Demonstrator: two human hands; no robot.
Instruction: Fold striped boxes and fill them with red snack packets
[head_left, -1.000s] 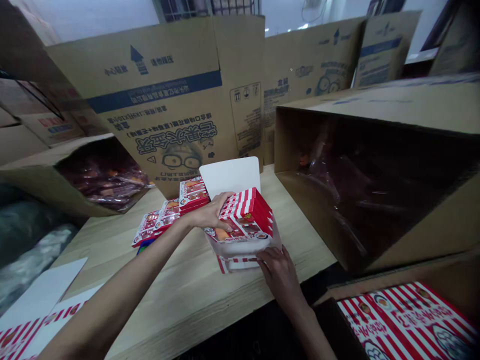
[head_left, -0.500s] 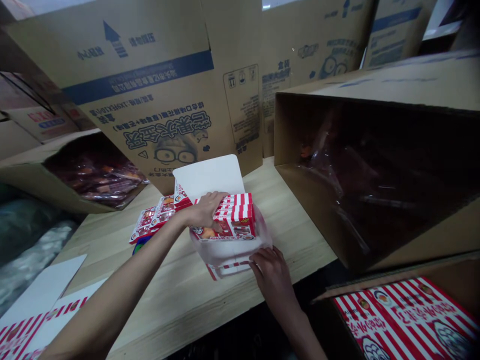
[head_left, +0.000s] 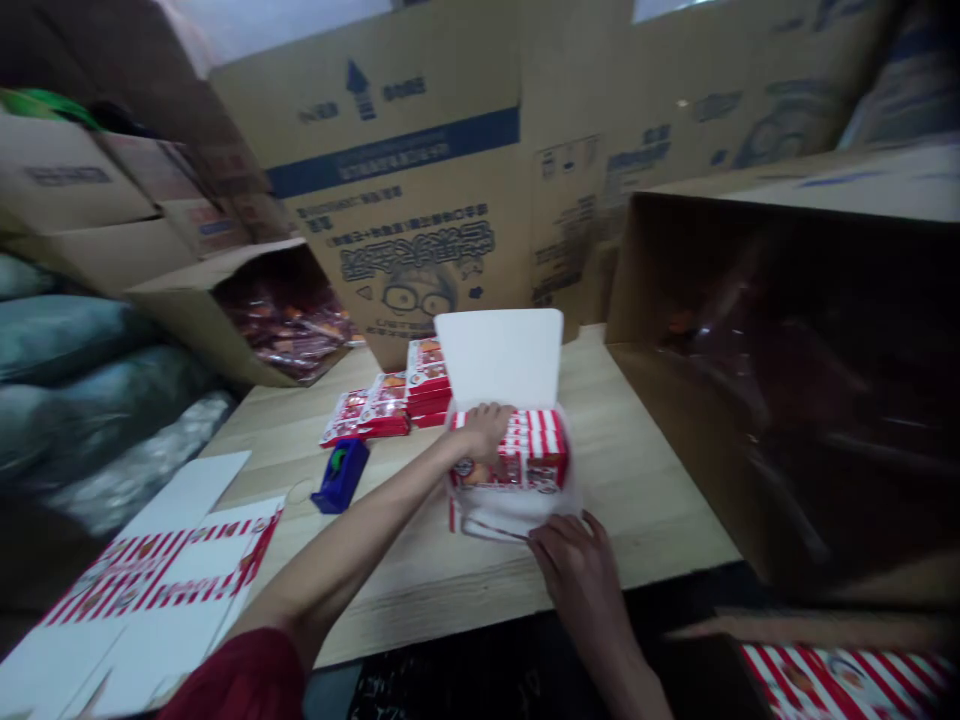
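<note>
An open carton with its white lid (head_left: 501, 355) raised stands on the table. Inside it sits a row of red-and-white striped snack packs (head_left: 541, 447), with a clear plastic bag (head_left: 510, 503) loosely around them. My left hand (head_left: 486, 432) grips the packs from above, fingers over the top and thumb at the front. At the carton's near edge, my right hand (head_left: 574, 550) has its fingers closed on the rim of the bag; the fingertips are partly hidden. Left of the carton lie stacked snack packs (head_left: 427, 382) and a blue tape dispenser (head_left: 340, 477).
Flattened striped cartons (head_left: 161, 570) lie at the table's left. A large cardboard box (head_left: 660, 400) opens toward me at right, and a smaller box (head_left: 180, 300) of wrapped packs is at left. Tall cardboard (head_left: 450, 200) stands behind. Striped cartons (head_left: 847, 680) sit lower right.
The view has swung left, so the tape dispenser and more flattened cartons show. Both hands keep their places on the packs and the bag.
</note>
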